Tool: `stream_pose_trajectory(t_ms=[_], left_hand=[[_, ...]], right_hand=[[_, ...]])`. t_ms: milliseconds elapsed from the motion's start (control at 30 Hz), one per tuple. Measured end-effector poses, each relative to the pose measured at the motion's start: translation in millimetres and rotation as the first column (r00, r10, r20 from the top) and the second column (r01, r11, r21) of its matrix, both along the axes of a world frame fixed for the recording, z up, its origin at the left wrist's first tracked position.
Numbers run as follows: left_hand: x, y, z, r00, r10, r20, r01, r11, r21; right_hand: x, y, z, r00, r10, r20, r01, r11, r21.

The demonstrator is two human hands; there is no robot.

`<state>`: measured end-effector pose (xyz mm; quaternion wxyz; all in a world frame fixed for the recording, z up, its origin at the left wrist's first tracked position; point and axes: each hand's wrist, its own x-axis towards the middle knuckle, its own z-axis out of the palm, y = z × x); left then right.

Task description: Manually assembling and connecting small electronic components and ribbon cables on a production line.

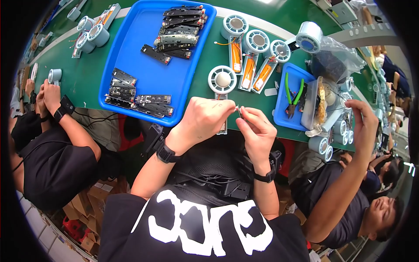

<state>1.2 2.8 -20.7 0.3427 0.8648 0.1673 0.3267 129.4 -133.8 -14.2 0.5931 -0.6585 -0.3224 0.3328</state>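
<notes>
My left hand (203, 117) and my right hand (258, 131) meet at the near edge of the green table, both closed in a fingertip pinch. Between the fingertips shows a small white piece (237, 108), perhaps a wire connector; it is too small to make out well. Under and behind my hands lies a light-blue handheld fan housing (222, 80) with a round slotted head, its handle partly hidden by my left hand. Just beyond are several similar housings, including one (248, 72) with an orange battery pack in its open handle.
A large blue tray (146, 52) at the left holds black circuit boards (181, 32) in piles. To the right, a small blue tray (283, 102) contains green-handled cutters (293, 96) and a clear container (317, 102). Co-workers sit on both sides; the right one's hand (364, 120) reaches over the table.
</notes>
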Motion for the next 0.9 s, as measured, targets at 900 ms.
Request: stream_pose_trajectory(t_ms=[900], left_hand=[[-1.7,16.6,3.6,0.992,-0.096,-0.082,0.096,0.995,-0.007]], right_hand=[[28.5,10.8,14.3,0.982,0.145,-0.122,-0.156,0.984,-0.087]])
